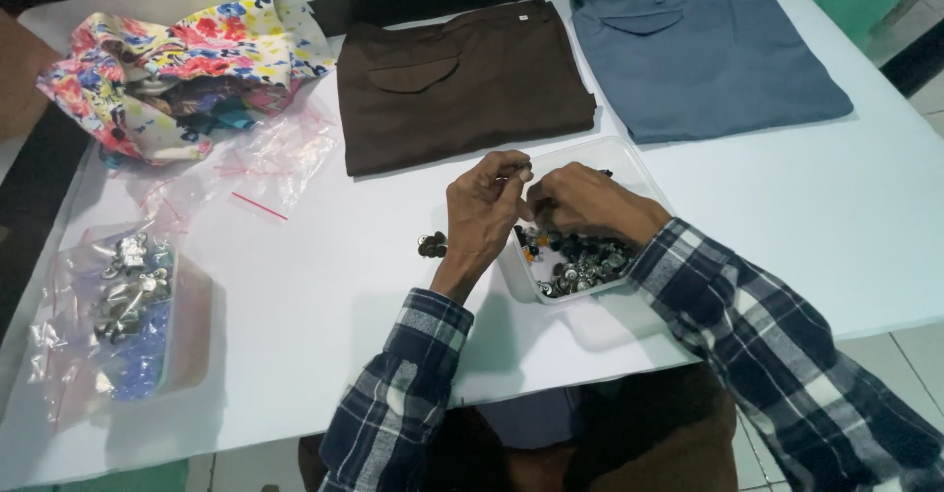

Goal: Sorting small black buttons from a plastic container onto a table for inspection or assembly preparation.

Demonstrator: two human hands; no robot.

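The left hand pinches something tiny, fingertips closed; the right hand, curled, meets it above a clear tray of buttons. Brown trousers lie at twelve o'clock, a button bag at nine on the surface.

A white table bears brown trousers, blue trousers, floral cloth and a button tray.

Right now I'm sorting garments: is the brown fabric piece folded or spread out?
Folded: the brown fabric garment lies as a neat flat rectangle on the white table, pocket flap up.
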